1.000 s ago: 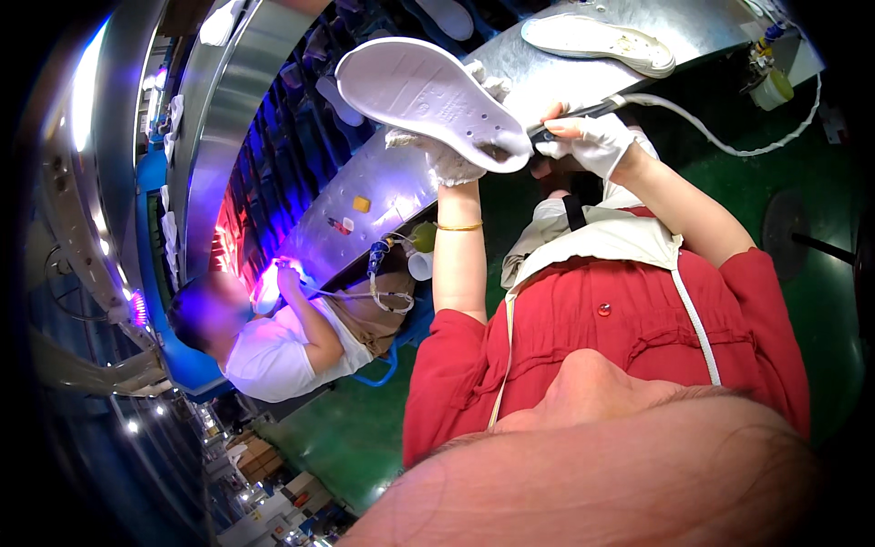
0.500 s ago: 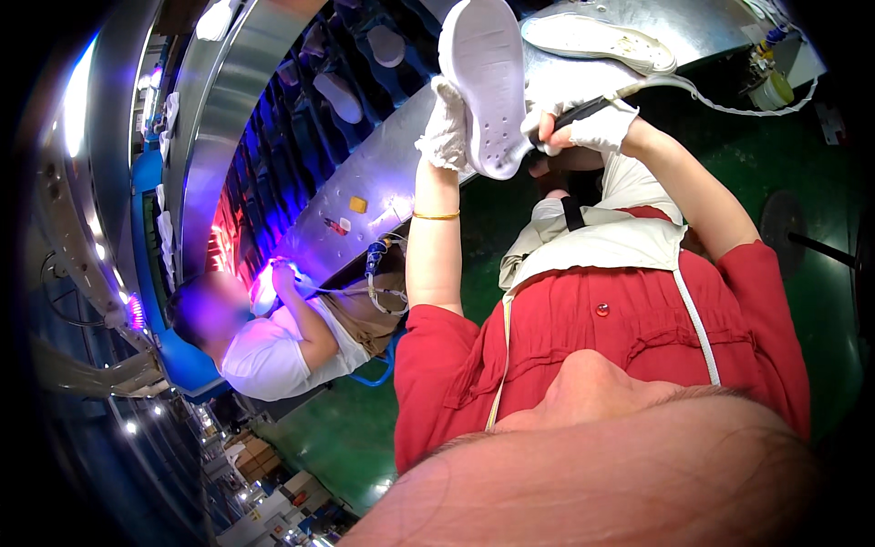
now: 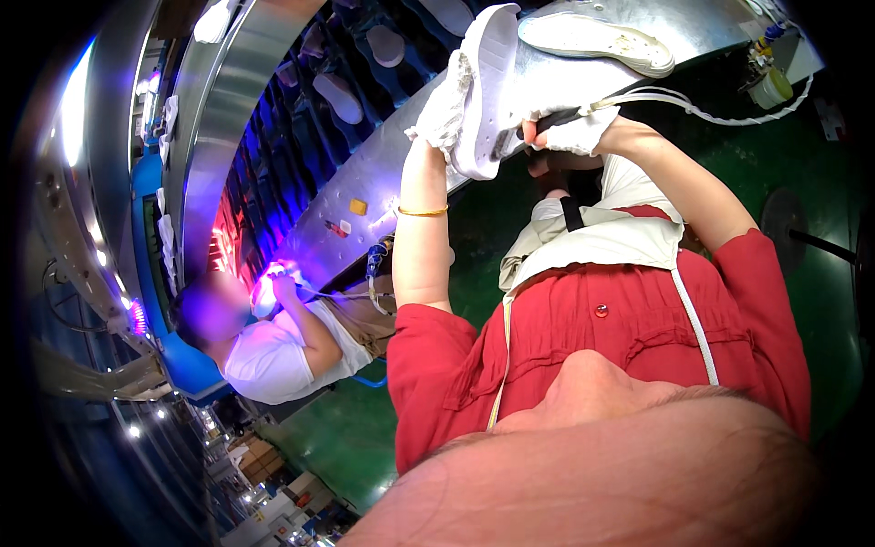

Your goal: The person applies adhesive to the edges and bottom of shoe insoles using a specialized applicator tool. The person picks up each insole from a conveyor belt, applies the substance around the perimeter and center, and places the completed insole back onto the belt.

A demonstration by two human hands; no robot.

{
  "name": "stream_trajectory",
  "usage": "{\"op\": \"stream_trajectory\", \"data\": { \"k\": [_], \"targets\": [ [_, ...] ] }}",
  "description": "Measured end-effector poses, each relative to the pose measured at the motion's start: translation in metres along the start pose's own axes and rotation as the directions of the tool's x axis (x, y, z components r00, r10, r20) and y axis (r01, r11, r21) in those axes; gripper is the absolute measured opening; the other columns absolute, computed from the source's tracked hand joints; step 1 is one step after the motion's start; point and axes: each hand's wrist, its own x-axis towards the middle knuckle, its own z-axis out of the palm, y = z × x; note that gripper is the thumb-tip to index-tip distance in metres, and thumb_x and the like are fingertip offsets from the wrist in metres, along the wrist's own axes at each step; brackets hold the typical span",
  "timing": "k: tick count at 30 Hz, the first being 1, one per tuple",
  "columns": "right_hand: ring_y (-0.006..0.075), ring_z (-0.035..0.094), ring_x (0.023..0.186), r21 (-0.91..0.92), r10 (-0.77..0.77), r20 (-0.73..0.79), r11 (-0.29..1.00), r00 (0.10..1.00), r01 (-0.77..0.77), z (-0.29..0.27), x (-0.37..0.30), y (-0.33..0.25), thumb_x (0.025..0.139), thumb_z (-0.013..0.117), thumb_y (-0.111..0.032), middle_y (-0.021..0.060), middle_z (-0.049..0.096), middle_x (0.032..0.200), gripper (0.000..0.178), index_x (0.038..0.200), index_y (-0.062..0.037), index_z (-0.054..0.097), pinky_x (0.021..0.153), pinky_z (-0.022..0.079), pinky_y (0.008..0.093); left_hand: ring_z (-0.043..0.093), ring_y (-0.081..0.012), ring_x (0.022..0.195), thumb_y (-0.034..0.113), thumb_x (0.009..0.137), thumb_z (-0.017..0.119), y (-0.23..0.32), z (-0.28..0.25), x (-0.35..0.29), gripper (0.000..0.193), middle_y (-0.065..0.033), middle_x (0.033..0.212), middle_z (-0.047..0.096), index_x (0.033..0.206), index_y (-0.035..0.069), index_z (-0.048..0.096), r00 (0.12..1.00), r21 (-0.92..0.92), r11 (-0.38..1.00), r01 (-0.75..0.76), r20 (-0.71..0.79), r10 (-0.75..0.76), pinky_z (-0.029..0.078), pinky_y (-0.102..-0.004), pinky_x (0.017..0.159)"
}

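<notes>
A white shoe sole [image 3: 490, 82] with small holes stands on its long side, tilted, above the metal bench edge. My left hand [image 3: 444, 108], in a white glove, is closed round its left side. My right hand [image 3: 574, 135], also gloved but with bare fingertips, grips a dark-handled brush [image 3: 558, 118] fed by a pale hose [image 3: 720, 108]. The brush's bristles meet the sole's lower end at its right edge; the exact contact is partly hidden. Beyond my hands, a second white sole [image 3: 592, 41] lies on the bench.
The metal bench [image 3: 319, 205] runs diagonally, with a yellow block [image 3: 358, 207] on it. A rack conveyor [image 3: 301, 137] carrying soles moves past behind it. Left, a seated co-worker [image 3: 283, 356] handles a lit sole. A fitting with a pale green cup [image 3: 771, 89] stands far right.
My left hand has turned the sole, so that its side wall shows more, and shifted slightly left. My right hand with the brush has followed a little to the left.
</notes>
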Motion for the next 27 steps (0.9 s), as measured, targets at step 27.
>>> {"op": "stream_trajectory", "data": {
  "k": [27],
  "targets": [
    [0.0095, 0.055, 0.071, 0.504, -0.034, -0.323, 0.839, 0.946, 0.203, -0.003, -0.013, 0.013, 0.078, 0.067, -0.013, 0.0032, 0.059, 0.079, 0.016, 0.089, -0.0042, 0.059, 0.065, 0.044, 0.0218, 0.049, -0.0332, 0.11, 0.035, 0.084, 0.049, -0.094, -0.009, -0.036, 0.057, -0.0179, 0.121, 0.05, 0.129, 0.002, 0.038, 0.947, -0.739, 0.638, -0.218, -0.002, 0.321, 0.039, -0.0463, 0.096]
  ]
}}
